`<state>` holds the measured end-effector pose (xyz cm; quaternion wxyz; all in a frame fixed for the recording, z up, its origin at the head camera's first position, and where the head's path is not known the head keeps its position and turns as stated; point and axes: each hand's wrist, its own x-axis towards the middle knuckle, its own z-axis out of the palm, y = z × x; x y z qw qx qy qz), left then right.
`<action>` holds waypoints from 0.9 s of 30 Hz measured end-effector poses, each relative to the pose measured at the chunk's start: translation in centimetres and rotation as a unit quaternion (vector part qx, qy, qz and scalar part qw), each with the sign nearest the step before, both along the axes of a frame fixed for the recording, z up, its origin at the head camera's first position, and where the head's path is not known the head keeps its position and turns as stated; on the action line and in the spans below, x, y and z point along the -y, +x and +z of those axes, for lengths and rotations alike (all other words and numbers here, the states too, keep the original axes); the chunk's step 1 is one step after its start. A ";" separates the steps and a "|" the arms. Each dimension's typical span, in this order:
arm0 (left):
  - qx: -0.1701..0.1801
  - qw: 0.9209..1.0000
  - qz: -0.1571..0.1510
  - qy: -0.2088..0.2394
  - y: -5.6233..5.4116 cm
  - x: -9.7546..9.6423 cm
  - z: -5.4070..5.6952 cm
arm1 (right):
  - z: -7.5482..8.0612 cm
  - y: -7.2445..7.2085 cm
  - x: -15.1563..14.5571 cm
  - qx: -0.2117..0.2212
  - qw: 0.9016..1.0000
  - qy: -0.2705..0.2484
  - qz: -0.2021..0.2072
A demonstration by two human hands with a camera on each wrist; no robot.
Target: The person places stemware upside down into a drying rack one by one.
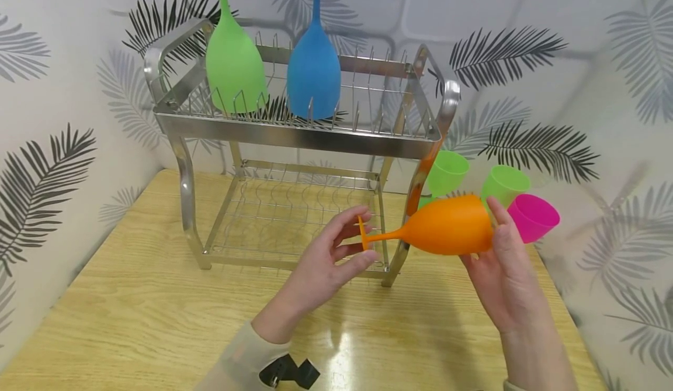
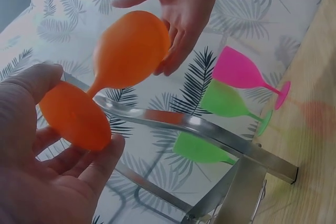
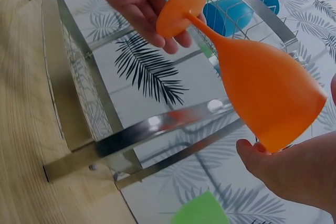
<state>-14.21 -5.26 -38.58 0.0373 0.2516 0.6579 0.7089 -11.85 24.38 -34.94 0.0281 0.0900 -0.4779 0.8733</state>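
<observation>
An orange wine glass (image 1: 447, 225) lies sideways in the air, in front of the rack's right side. My left hand (image 1: 336, 251) holds its round foot (image 2: 76, 116) by the edge, thumb on one side and fingers on the other. At the bowl's rim is my right hand (image 1: 505, 274), thumb at the top and fingers under the bowl; part of these fingers is hidden behind it. The bowl's mouth faces right. Upside down on the upper tier of the metal rack (image 1: 299, 137) stand a green wine glass (image 1: 236, 66) and a blue one (image 1: 314, 72).
Right of the rack, two green wine glasses (image 2: 223, 98) (image 2: 197, 149) and a pink one (image 2: 239, 69) stand upright on the wooden table (image 1: 131, 309). A wire lower tier (image 1: 289, 215) spans the rack's legs. Leaf-patterned wall covering (image 1: 594, 58) surrounds the table.
</observation>
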 end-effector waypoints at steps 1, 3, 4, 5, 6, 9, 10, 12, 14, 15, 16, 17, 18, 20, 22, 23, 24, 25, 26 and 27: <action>0.003 1.000 0.000 -0.003 0.0 0.1 0.0 | 0.1 0.0 -0.2 0.004 1.000 0.004 -0.004; 0.007 1.000 0.001 -0.009 0.0 0.4 0.1 | 0.1 -0.1 -0.5 0.007 1.000 0.018 -0.013; 0.008 1.000 0.001 -0.011 0.0 0.5 0.1 | 0.1 -0.2 -0.7 0.005 0.999 0.026 -0.017; 0.010 1.000 0.001 -0.013 0.0 0.6 0.1 | 0.1 -0.3 -0.8 0.002 0.999 0.038 -0.022; 0.011 1.000 0.001 -0.015 -0.1 0.7 0.2 | 0.1 -0.3 -1.0 -0.002 0.998 0.051 -0.026; 0.011 1.000 0.002 -0.022 -0.1 0.9 0.2 | 0.1 -0.3 -1.2 -0.016 0.994 0.105 -0.038; 0.010 1.000 0.002 -0.025 -0.1 1.0 0.2 | 0.2 -0.2 -1.3 -0.020 0.991 0.128 -0.042; 0.009 1.000 0.003 -0.030 -0.1 1.1 0.3 | 0.5 -0.1 -1.4 -0.031 0.983 0.173 -0.050; 0.012 0.999 0.004 -0.036 -0.2 1.2 0.4 | 0.8 0.1 -1.5 -0.046 0.974 0.215 -0.059; 0.012 0.999 0.004 -0.038 -0.2 1.3 0.5 | 1.0 0.1 -1.5 -0.055 0.968 0.235 -0.062; 0.013 0.999 0.005 -0.041 -0.2 1.4 0.5 | 1.1 0.2 -1.5 -0.064 0.963 0.252 -0.065; 0.015 0.999 0.005 -0.043 -0.3 1.5 0.6 | 1.3 0.2 -1.6 -0.072 0.958 0.268 -0.068; 0.019 0.999 0.006 -0.045 -0.3 1.6 0.6 | 1.4 0.3 -1.5 -0.080 0.953 0.283 -0.069; 0.018 0.998 0.009 -0.054 -0.3 1.8 0.7 | 1.7 0.4 -1.5 -0.087 0.939 0.324 -0.071; 0.017 0.998 0.012 -0.062 -0.3 1.9 0.8 | 2.1 0.5 -1.4 -0.088 0.918 0.380 -0.078; 0.016 0.998 0.013 -0.065 -0.3 2.0 0.9 | 2.3 0.5 -1.3 -0.087 0.904 0.411 -0.082; 0.014 0.997 0.015 -0.069 -0.3 2.1 1.0 | 2.5 0.5 -1.3 -0.086 0.888 0.444 -0.086; 0.010 0.997 0.017 -0.074 -0.4 2.1 1.0 | 2.6 0.6 -1.2 -0.085 0.873 0.471 -0.090; 0.007 0.997 0.018 -0.079 -0.4 2.2 1.0 | 2.8 0.6 -1.1 -0.088 0.859 0.495 -0.095; 0.005 0.996 0.018 -0.083 -0.4 2.2 1.1 | 2.9 0.7 -1.0 -0.092 0.846 0.515 -0.099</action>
